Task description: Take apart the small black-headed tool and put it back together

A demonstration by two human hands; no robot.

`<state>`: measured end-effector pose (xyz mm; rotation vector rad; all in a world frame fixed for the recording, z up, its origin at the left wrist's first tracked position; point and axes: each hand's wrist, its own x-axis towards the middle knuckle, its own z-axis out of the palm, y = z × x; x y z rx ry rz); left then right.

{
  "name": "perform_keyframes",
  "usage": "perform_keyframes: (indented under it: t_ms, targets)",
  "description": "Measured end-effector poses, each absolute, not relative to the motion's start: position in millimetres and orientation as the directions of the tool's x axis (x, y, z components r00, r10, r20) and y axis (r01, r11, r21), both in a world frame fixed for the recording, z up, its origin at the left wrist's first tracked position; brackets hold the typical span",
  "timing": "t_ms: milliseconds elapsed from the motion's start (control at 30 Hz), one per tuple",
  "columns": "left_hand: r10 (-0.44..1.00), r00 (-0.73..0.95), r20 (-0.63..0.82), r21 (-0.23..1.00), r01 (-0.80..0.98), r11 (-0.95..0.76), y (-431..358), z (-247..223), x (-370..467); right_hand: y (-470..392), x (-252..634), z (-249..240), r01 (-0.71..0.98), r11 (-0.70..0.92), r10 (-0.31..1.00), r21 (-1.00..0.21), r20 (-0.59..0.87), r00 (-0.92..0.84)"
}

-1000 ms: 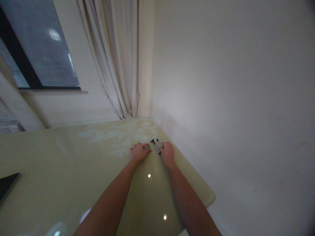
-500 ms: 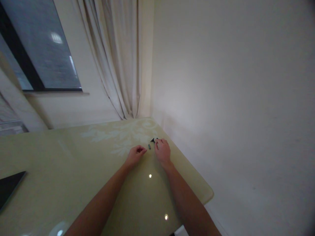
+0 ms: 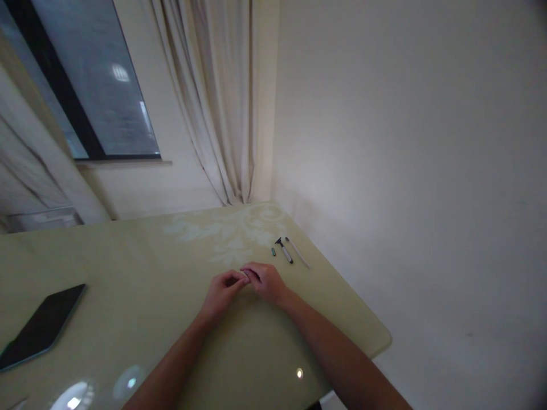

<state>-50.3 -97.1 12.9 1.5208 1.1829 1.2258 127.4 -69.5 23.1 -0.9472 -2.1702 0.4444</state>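
Note:
My left hand (image 3: 221, 291) and my right hand (image 3: 265, 282) meet above the table, fingertips pinched together. A tiny pale sliver shows between them, too small to name. Beyond my right hand lies a razor (image 3: 285, 251) with a black head and a light grey handle. To its right is a thin white stick with a dark tip, which looks like a toothbrush (image 3: 298, 253). Left of the razor rests a small dark green piece (image 3: 273, 251), short and rounded, its kind unclear.
The glossy pale table (image 3: 141, 296) carries a white leaf pattern near its far corner. A black flat tablet-like slab (image 3: 43, 327) lies at the left. A wall (image 3: 405, 199) runs along the right side, and a curtain (image 3: 222, 102) hangs behind the table.
My right hand has come away from the razor and moved towards me to meet my left hand. The razor and the white stick now show fully. The view has shifted slightly left.

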Motion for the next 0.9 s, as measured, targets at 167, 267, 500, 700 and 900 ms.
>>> perform_keyframes:
  t_ms: [167, 267, 500, 700, 900]
  targets:
    - [0.971, 0.067, 0.23, 0.953, 0.189, -0.238, -97.0, 13.5, -48.1, -68.7, 129.1, 22.2, 0.483, 0.657, 0.751, -0.579, 0.444, -0.489]
    - [0.97, 0.077, 0.229, 0.939, 0.246, -0.241, -95.4, 12.1, -47.1, -65.1, 130.6, 21.2, 0.562, 0.619, 0.785, -0.548, 0.413, -0.462]
    - [0.977, 0.155, 0.144, 0.918, 0.348, -0.19, -87.0, 12.7, -43.0, -43.0, 162.7, 36.4, 0.866, 0.286, 0.92, -0.41, 0.37, -0.129]
    - [0.953, 0.264, 0.152, 0.677, 0.674, -0.295, -66.0, 18.6, -19.3, -29.4, 201.2, 44.7, 0.943, 0.036, 0.908, -0.332, 0.404, 0.107]
    - [0.977, 0.186, 0.104, 0.518, 0.829, -0.213, -24.8, 27.2, 25.5, -31.5, 199.4, 35.8, 0.968, -0.054, 0.912, -0.244, 0.383, 0.148]
